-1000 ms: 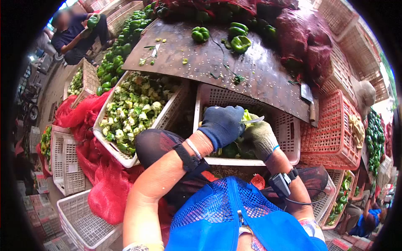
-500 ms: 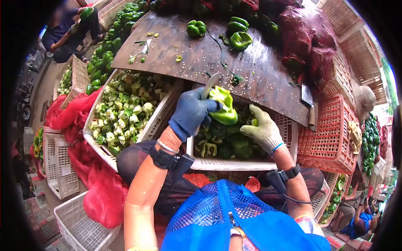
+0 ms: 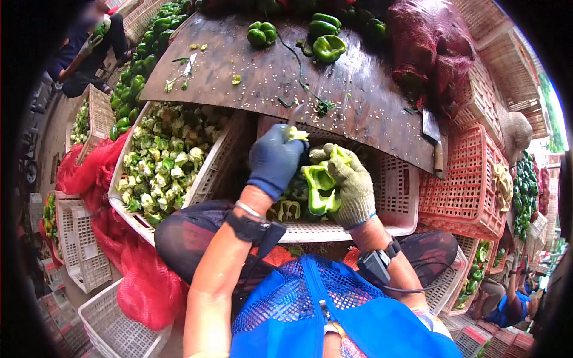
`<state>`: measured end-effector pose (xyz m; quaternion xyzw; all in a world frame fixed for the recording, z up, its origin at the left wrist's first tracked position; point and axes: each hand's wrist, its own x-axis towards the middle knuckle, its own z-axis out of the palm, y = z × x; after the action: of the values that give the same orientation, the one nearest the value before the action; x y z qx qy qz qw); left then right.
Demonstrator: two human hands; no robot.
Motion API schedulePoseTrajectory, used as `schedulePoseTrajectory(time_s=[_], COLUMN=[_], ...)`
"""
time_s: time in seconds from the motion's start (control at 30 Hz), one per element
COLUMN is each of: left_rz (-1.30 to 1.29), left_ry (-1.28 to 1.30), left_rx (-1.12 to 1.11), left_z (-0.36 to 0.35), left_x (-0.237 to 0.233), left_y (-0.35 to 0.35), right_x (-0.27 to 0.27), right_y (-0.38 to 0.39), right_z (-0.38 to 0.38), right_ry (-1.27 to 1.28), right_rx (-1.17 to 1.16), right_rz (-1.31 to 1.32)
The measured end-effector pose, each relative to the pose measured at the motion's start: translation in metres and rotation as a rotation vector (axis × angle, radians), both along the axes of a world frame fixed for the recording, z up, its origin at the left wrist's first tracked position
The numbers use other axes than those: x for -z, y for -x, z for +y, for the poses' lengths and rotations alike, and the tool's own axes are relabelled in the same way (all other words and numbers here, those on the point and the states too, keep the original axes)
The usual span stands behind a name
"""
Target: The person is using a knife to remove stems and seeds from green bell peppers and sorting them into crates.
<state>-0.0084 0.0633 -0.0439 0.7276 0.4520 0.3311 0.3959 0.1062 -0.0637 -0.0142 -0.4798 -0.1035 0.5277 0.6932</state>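
Observation:
My left hand (image 3: 274, 158), in a blue glove, is closed around a knife (image 3: 296, 113) whose curved blade points up and is partly blurred. A pale pepper core (image 3: 296, 134) sits at its thumb and fingertips. My right hand (image 3: 351, 188), in a light knitted glove, grips a green bell pepper (image 3: 319, 188) that is cut open, its hollow inside facing left. Both hands are above a white crate (image 3: 322, 232) with cut green peppers inside, mostly hidden by the hands. To the left, another white crate (image 3: 134, 221) is filled with pepper cores (image 3: 170, 161).
A seed-strewn wooden board (image 3: 239, 77) lies ahead, bearing whole and cut peppers (image 3: 261, 34) and a cleaver (image 3: 431, 128) at its right edge. Red mesh sacks (image 3: 430, 48) stand at the back right, a red crate (image 3: 462, 200) at right. Other people work at the far left and right.
The right hand has moved left and taken hold of the opened pepper. The left hand has come away from the pepper with its core. The view has shifted slightly.

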Motion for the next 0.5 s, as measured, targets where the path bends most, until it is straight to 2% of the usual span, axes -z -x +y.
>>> schedulePoseTrajectory(time_s=[0.03, 0.07, 0.1, 0.13, 0.17, 0.2, 0.23, 0.27, 0.3, 0.37, 0.43, 0.5], left_rz=[-0.105, -0.21, -0.075, 0.142, 0.275, 0.394, 0.291, -0.027, -0.285, -0.523, -0.653, -0.589], left_ry=[0.24, 0.005, -0.192, -0.131, -0.188, -0.146, -0.1, 0.017, -0.063, 0.137, 0.271, 0.446], left_rx=[-0.003, -0.009, 0.032, -0.037, -0.116, -0.276, -0.352, -0.395, -0.527, -0.495, -0.387, -0.301], left_z=[0.003, 0.013, 0.03, 0.041, 0.055, 0.075, 0.09, 0.086, 0.075, 0.072, 0.063, 0.062], left_x=[-0.006, -0.005, -0.012, -0.034, -0.046, -0.038, -0.042, -0.074, -0.101, -0.095, -0.092, -0.081], left_y=[0.013, 0.03, 0.059, 0.085, 0.113, 0.144, 0.172, 0.17, 0.146, 0.133, 0.1, 0.081], right_x=[-0.005, -0.009, 0.007, -0.001, -0.008, 0.002, 0.013, -0.003, -0.012, -0.013, 0.002, 0.014], right_y=[-0.003, -0.014, -0.036, -0.05, -0.062, -0.079, -0.09, -0.091, -0.093, -0.095, -0.096, -0.091], right_z=[-0.002, -0.004, -0.009, -0.009, -0.006, -0.002, 0.008, 0.029, 0.056, 0.122, 0.199, 0.276], right_ry=[-0.006, 0.081, 0.178, 0.259, 0.34, 0.305, 0.269, 0.268, 0.197, 0.1, -0.024, -0.196], right_rx=[-0.026, -0.084, -0.218, -0.35, -0.463, -0.337, -0.209, -0.143, -0.105, -0.116, -0.09, -0.058], right_rz=[-0.007, -0.17, -0.321, -0.743, -1.169, -1.224, -1.272, -1.255, -1.326, -1.456, -1.651, -1.804])
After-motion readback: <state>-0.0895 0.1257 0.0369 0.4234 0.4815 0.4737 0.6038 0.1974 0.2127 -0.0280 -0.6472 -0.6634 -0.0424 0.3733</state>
